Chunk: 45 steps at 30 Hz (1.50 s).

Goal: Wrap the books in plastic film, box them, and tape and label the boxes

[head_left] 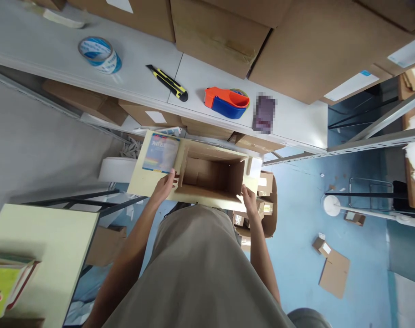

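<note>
**Fingers (172,174) Flank an Open Carton**

Fingers of the left hand (164,186) are loosely parted beside the near left corner of a cardboard box (207,175), with no firm grip showing; those of the right hand (250,201) bend at its near right corner, though whether they pinch the board or merely touch it cannot be told. The box sits open side up between the hands on a pale yellow table (136,182), its brown inner walls in view. It looks light for its size, dry rather than slippery, stiff along the folds but apt to bow or crease at the thin upper edges. The steadiest hold would likely be low on the two opposite end walls, palms flat, sparing the rim. A blue printed packet (161,152) lies to its left. Beyond, a white shelf (135,77) bears a roll of tape (113,64), a yellow-and-black knife (168,83), an orange-and-blue dispenser (226,104) and a pixelated item (264,113), backed by large cartons (217,41).
</note>
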Tool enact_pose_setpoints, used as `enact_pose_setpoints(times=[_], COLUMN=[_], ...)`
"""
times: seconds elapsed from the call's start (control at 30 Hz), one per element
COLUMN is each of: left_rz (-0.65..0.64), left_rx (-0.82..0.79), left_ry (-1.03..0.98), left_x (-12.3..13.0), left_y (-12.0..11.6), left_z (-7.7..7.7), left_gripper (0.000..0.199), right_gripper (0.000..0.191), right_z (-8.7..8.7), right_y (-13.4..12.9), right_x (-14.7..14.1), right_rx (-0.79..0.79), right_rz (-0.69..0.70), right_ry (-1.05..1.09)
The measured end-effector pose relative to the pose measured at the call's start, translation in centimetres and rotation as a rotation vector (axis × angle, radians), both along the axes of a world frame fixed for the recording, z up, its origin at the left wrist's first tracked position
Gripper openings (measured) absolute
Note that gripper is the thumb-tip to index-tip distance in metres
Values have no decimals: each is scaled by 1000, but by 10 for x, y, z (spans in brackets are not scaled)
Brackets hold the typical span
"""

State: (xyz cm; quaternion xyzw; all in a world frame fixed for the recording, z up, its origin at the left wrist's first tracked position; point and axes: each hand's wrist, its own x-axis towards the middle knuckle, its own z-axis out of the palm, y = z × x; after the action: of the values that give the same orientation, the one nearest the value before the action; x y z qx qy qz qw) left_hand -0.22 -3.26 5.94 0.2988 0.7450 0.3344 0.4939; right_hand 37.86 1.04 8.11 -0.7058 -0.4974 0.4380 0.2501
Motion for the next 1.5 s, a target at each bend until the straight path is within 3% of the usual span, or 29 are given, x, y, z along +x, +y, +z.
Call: enact_pose_setpoints(times=[0.13,0.23,0.4,0.57,0.73,0.87,1.0,1.07,1.2,1.3,1.5], left_rz=[-2,-58,14,111,47,-73,-33,-63,-315,-428,-458], left_rx=[65,138,167,195,184,205,126,31,-91,-150,-157], left_ry=[98,251,435,398,399,312,194,338,608,642,620], left_x=[3,11,5,-23,-32,-45,-75,-88,-91,-79,-71], left_y=[0,5,15,17,28,39,57,71,95,100,101], left_z=[10,25,33,31,28,9,-30,-52,-87,-101,-113], left_gripper=[79,76,29,32,32,40,58,55,65,73,69], right_gripper=[74,66,46,39,44,48,55,58,58,58,58], right_z=[21,36,39,42,41,35,42,50,65,73,83], right_y=[2,4,8,9,12,17,11,3,-15,-27,-43], right_x=[-8,-18,-24,-20,-28,-35,-36,-39,-53,-64,-74], right_rx=[18,64,176,241,245,192,241,293,329,327,285], right_rz=[-45,1,3,-97,-124,-142,-211,-251,-305,-314,-350], right_ry=[6,-143,-433,-567,-604,-612,-567,-573,-590,-589,-616])
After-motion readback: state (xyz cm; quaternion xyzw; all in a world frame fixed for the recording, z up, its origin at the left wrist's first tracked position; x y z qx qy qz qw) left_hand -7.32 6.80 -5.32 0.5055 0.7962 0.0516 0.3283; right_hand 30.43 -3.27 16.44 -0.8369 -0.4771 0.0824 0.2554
